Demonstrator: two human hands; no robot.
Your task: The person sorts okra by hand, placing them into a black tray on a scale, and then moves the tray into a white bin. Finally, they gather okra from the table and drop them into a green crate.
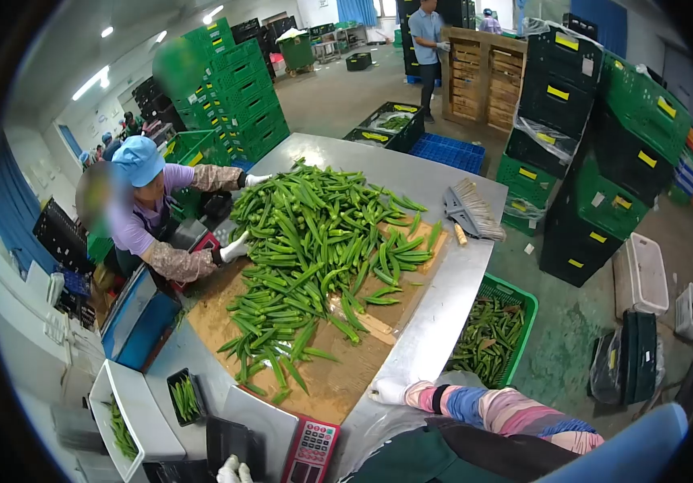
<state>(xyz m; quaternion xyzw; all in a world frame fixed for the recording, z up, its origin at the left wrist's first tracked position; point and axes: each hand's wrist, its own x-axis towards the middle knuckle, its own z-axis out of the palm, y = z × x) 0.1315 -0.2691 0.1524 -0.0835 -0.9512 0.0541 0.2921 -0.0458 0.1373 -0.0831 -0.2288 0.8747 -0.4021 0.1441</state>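
Observation:
A large pile of okra [306, 233] lies on a brown board [338, 370] on the metal table [451, 282]. My right hand [388, 391], in a white glove, rests at the table's near edge beside the board; its fingers are too bunched to read. At the bottom edge, my gloved left hand [233, 470] has its fingers closed over the rim of a black tray [232, 441]; part of this hand is out of view. A red scale with a keypad [312, 449] sits between my hands. Left of it, a small black tray [184, 396] holds some okra.
Across the table a co-worker [141, 209] has both gloved hands at the pile. A brush [471, 211] lies at the table's right. Below stands a green crate [523, 338] of okra. A white bin [141, 427] is at lower left. Stacked crates [556, 88] rise behind.

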